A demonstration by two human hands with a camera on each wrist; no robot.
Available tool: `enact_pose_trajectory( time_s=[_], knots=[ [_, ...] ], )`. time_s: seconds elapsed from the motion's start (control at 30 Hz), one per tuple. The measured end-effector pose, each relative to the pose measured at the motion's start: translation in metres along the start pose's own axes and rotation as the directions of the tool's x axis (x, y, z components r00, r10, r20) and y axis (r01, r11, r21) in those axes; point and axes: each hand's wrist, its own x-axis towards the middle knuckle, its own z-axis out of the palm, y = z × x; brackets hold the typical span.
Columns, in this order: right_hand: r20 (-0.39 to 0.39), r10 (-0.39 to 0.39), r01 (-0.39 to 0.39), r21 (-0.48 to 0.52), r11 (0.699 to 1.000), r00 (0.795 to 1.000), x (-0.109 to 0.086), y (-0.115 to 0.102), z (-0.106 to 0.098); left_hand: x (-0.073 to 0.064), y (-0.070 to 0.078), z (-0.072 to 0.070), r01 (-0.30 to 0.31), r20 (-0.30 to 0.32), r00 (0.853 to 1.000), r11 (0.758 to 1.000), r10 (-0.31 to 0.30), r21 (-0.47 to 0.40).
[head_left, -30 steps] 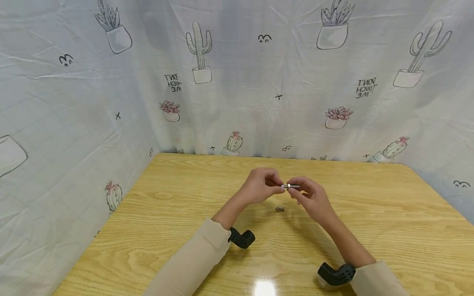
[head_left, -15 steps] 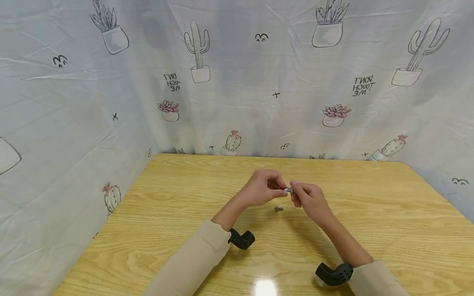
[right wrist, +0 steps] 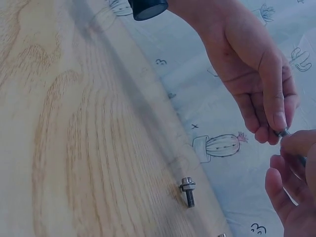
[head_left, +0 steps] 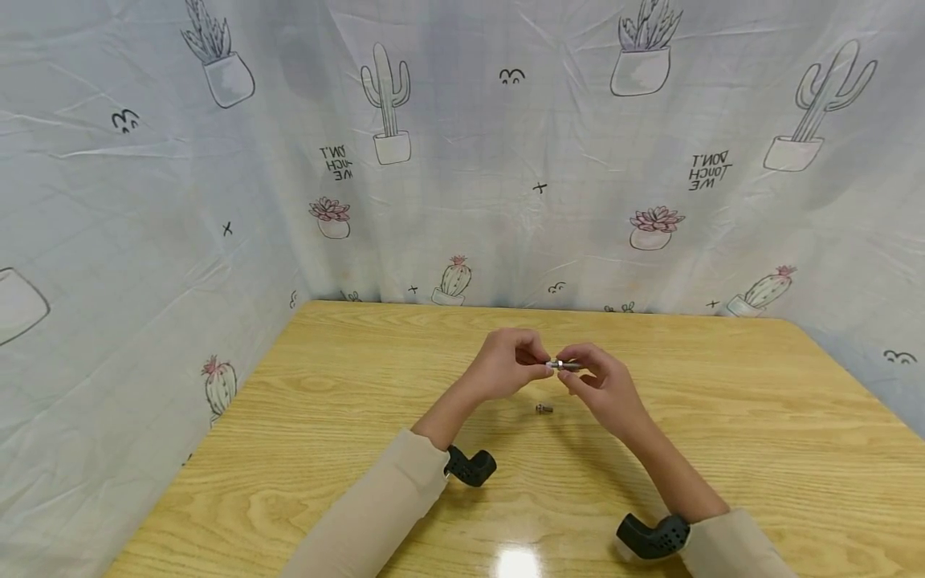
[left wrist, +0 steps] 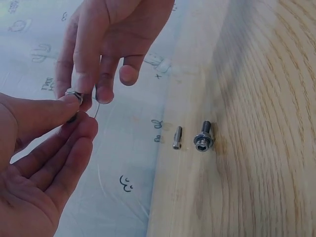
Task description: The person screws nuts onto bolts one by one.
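Observation:
Above the wooden table, my left hand (head_left: 508, 365) pinches one end of a metal bolt (head_left: 572, 366) between thumb and fingers. The shaft lies about level and points right, with a small shiny nut (head_left: 560, 364) on it. Thumb and index finger of my right hand (head_left: 607, 389) grip the nut from either side, while the shaft passes under the palm. In the left wrist view the nut (left wrist: 74, 95) shows between the two hands' fingertips. Left fingers (right wrist: 279, 118) hide the bolt's end in the right wrist view.
Below the hands, a socket-head bolt (left wrist: 203, 138) with a collar lies on the table (head_left: 347, 385), and a thinner bolt (left wrist: 177, 138) lies beside it. A cactus-print curtain (head_left: 462, 185) hangs behind the table's far edge. Black wrist cameras (head_left: 471, 468) sit on both forearms.
Half a second ago the right fingers were folded over the nut and hid the shaft. They have since opened out and regripped, and the shaft shows again. The left hand stays nearly still.

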Motion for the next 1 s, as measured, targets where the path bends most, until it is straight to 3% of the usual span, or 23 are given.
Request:
enact_pose_trajectory(
  time_s=[0.13,0.33,0.53,0.63,0.73,0.87,1.0],
  knots=[
    [0.005,0.027,-0.027,0.006,1.000,1.000,0.0011,0.0001,0.0002,0.0004,0.0009,-0.0021,0.002,0.012,1.000,1.000,-0.001,-0.016],
    [0.009,0.098,-0.098,-0.030,0.995,0.995,0.0026,-0.0031,0.0001,0.0019,0.0027,-0.0018,-0.057,0.045,0.997,0.997,0.059,-0.043],
    [-0.008,0.246,-0.246,-0.096,0.965,0.969,0.0041,-0.0064,0.0027,0.0014,0.0035,0.0003,-0.080,0.094,0.992,0.996,0.084,-0.045],
    [-0.033,0.279,-0.280,-0.093,0.955,0.960,0.0040,-0.0071,0.0028,0.0015,0.0022,0.0008,-0.084,0.096,0.992,0.996,0.087,-0.026],
    [-0.050,0.232,-0.234,-0.055,0.971,0.971,0.0037,-0.0065,0.0018,0.0016,0.0006,-0.0007,-0.062,0.064,0.996,0.998,0.062,-0.009],
    [-0.029,0.103,-0.102,0.011,0.995,0.994,0.0036,-0.0035,0.0001,0.0026,-0.0023,-0.0030,0.000,0.018,1.000,1.000,0.000,0.008],
    [0.001,0.016,-0.016,0.050,0.999,1.000,0.0041,-0.0014,0.0002,0.0035,-0.0033,-0.0040,0.032,0.010,0.999,0.999,-0.032,-0.001]
  ],
)
